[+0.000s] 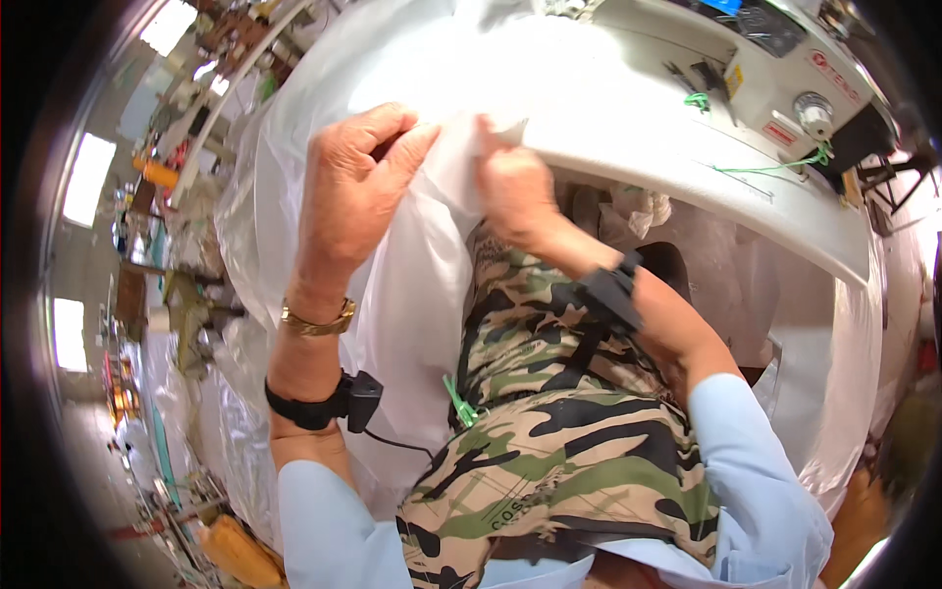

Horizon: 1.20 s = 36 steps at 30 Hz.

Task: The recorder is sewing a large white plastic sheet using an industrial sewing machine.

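Observation:
Sheer white fabric point(407, 265) spreads over the white tabletop and hangs down over its front edge, beside my lap. My left hand point(358, 187) is closed in a pinch, thumb against the curled fingers, at the upper part of this fabric. A little to its right, my right hand point(515, 191) is slightly blurred, with its fingers curled and closed on the fabric near the table's edge. Its thumb is mostly hidden. A short stretch of cloth lies between the two hands, and the fabric's folds fall below them.
A white sewing machine point(785, 98) with a round knob stands at the far right. Green thread point(775, 169) trails across the white table point(677, 191), near small dark tools point(714, 80). A camouflage apron point(569, 442) covers my lap, with a green clip point(459, 402) at its left side.

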Tool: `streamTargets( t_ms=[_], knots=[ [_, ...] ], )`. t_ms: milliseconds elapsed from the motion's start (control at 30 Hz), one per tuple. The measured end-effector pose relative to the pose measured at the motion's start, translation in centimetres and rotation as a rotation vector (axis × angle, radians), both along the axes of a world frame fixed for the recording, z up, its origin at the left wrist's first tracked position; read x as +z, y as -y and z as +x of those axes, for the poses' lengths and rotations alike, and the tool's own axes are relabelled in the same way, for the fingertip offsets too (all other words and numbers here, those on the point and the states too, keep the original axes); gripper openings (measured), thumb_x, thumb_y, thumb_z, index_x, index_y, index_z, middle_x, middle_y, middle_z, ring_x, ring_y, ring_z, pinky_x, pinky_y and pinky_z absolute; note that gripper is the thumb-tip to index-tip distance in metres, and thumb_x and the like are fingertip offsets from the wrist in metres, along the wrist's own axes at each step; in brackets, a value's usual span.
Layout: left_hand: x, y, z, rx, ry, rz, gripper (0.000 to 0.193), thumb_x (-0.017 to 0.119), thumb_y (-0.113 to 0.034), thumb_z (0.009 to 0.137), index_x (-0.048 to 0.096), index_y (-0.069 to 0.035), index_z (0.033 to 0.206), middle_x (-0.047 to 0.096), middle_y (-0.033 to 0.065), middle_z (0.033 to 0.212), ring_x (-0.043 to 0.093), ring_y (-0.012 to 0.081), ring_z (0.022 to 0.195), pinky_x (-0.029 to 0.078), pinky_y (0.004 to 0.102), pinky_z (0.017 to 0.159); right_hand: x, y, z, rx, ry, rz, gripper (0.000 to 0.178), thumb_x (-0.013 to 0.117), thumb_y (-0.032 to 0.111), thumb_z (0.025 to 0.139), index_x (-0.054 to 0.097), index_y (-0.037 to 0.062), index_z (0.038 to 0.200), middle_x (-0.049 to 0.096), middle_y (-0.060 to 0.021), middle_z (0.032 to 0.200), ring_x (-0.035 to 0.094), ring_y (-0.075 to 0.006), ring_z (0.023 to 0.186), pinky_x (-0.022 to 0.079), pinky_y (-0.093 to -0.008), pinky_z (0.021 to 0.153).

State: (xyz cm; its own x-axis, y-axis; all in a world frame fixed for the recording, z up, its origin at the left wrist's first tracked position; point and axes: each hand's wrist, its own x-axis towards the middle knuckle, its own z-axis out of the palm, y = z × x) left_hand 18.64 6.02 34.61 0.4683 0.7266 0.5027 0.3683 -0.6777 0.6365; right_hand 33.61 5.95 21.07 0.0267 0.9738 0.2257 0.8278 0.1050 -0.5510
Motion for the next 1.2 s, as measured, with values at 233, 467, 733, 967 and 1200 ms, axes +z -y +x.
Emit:
streamTargets(
  t_ms=[233,467,733,967,1200],
  knots=[
    [5.4,-0.1,3.4,-0.309,-0.561,0.084,0.016,0.058,-0.009,0.089,0.056,0.003,0.078,0.052,0.0197,0.064,0.047,0.0325,0.054,0.041,0.0368,0.054,-0.7,-6.0,-4.9,0.332,-0.741,0.187,0.039,0.06,0.017,0.084,0.056,-0.0011,0.118,0.064,-0.0193,0.102,0.062,-0.032,0.092,0.049,-0.0443,0.08],
    [-6.1,2.5,-1.2,-0.224,-0.535,0.153,0.014,0.056,-0.005,0.091,0.053,-0.001,0.078,0.055,0.0178,0.064,0.056,0.0363,0.058,0.043,0.0414,0.053,-5.1,-1.6,-6.9,0.401,-0.615,0.107,0.036,0.061,0.018,0.083,0.057,0.0003,0.115,0.064,-0.018,0.104,0.062,-0.0328,0.092,0.049,-0.0438,0.082],
    [-5.8,4.5,-0.5,-0.133,-0.052,-0.461,0.008,0.06,-0.007,0.092,0.062,0.001,0.09,0.057,0.0125,0.064,0.054,0.0228,0.055,0.042,0.0318,0.054,-6.5,2.0,-3.1,0.485,-0.656,0.028,0.034,0.063,0.017,0.084,0.058,0.0012,0.114,0.065,-0.016,0.105,0.062,-0.0303,0.094,0.049,-0.0412,0.083],
    [-4.8,2.2,-2.1,-0.102,-0.282,-0.117,0.005,0.057,-0.004,0.091,0.061,-0.001,0.089,0.058,0.0143,0.07,0.057,0.0287,0.059,0.043,0.0355,0.054,-7.7,-2.7,-6.4,0.466,-0.471,0.134,0.033,0.064,0.016,0.086,0.059,0.0012,0.115,0.066,-0.014,0.105,0.063,-0.0251,0.096,0.051,-0.0372,0.083],
    [-9.6,3.3,-2.7,-0.087,-0.493,0.151,0.012,0.06,0.003,0.08,0.056,-0.001,0.09,0.05,0.013,0.068,0.056,0.0317,0.062,0.044,0.0401,0.055,-9.7,1.7,-3.0,0.224,-0.836,0.028,0.027,0.062,0.01,0.088,0.059,0.0008,0.114,0.067,-0.0118,0.103,0.063,-0.0204,0.096,0.052,-0.0354,0.083]
  ],
)
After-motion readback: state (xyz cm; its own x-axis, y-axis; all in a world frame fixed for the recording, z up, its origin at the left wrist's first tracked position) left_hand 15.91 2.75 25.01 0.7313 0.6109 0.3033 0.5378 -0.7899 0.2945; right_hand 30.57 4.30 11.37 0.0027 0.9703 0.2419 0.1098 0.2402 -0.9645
